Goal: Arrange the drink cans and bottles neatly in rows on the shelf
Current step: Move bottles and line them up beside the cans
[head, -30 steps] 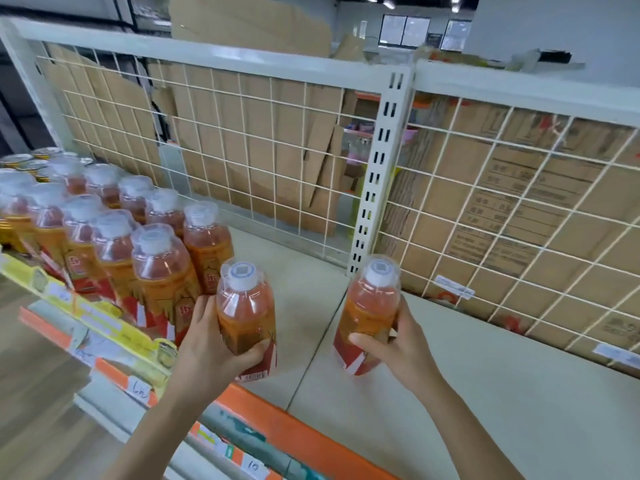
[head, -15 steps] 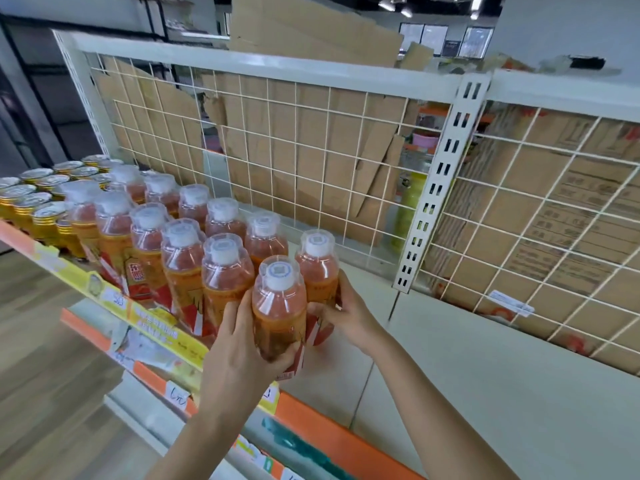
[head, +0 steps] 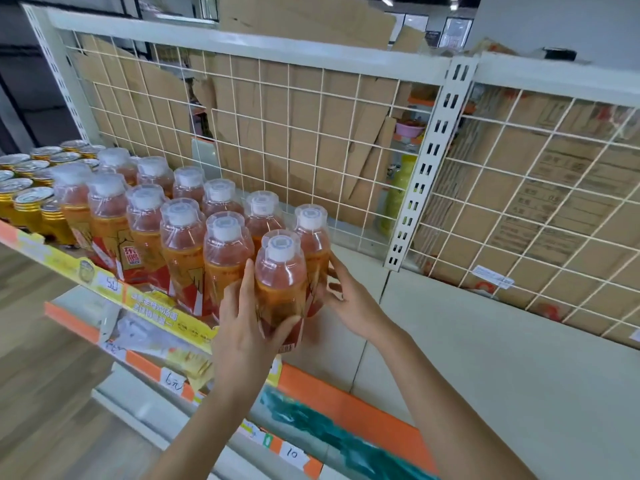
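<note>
Bottles [head: 180, 244]: orange drink under white caps and clear domes. We count two rows, upright and packed side by side on the shelf [head: 502, 358], running from back left to front right.
Front bottle [head: 281, 285]: last in the nearer row, upright at the shelf's front edge, just beside its neighbour.
Rear bottle [head: 313, 242]: last in the farther row, upright, directly behind the front bottle.
Left hand [head: 244, 330]: clamped on the front bottle's lower half, with the thumb across the label and the fingers up its left side.
Right hand [head: 351, 297]: the fingertips lie against the rear bottle's right side. We cannot tell whether they grip it or only touch it.
Cans [head: 29, 202]: gold with silver tops, upright in rows at the far left, just beside the bottles.
Mesh [head: 294, 140]: white wire grid forming the shelf's back.
Post [head: 433, 161]: slotted white upright that divides the mesh, to the right of the rows.
Cardboard [head: 311, 26]: flattened brown boxes behind the mesh.
Strip [head: 162, 308]: yellow label band along the shelf front, under the bottles.
Tag [head: 292, 453]: a handwritten "10" on a lower shelf edge.
</note>
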`<state>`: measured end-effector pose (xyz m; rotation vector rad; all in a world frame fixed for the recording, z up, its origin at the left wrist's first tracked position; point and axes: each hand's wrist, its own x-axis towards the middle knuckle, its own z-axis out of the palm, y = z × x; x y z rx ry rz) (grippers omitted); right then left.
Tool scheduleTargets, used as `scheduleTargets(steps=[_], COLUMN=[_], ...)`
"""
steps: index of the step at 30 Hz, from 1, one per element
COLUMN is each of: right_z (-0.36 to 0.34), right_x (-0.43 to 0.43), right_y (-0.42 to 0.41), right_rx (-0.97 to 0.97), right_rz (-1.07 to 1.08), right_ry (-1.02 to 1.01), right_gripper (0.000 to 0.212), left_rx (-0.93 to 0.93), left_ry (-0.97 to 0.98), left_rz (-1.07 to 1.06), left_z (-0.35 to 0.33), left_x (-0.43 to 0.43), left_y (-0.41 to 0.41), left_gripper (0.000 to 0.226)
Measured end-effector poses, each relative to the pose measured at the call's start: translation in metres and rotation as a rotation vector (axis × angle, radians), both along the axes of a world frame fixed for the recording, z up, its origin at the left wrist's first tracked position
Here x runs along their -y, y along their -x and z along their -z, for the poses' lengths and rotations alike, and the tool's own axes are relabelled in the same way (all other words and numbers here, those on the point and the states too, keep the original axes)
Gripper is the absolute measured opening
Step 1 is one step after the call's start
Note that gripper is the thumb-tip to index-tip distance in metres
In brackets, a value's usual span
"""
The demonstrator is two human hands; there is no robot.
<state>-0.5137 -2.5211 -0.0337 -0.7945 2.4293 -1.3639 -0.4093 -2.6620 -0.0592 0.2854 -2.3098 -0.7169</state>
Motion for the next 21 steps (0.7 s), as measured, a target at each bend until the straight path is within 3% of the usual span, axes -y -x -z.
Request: scheduleTargets(steps=[6,12,21], right_z=[-0.010,-0.013,-0.009], right_x=[-0.055,-0.141,-0.304], right_y=[-0.031,-0.073,-0.146], right_rx=[-0.223,-0.397,-0.464], right_rz=[0.076,0.234,0.481], right_ry=[-0.219,-0.272,-0.316], right_gripper=[0.064,0.063,0.055], left_rx=[0.039,-0.033,0.125], left_ry=[-0.032,0.148,0.249], left_rz=[0.049,0.110,0.276], left_z=[0.003,-0.008,-0.022], left_x=[0.001,-0.025,-0.122], left_y=[-0.015,-0.042,-0.065], left_gripper=[0.081,0.053,0.053])
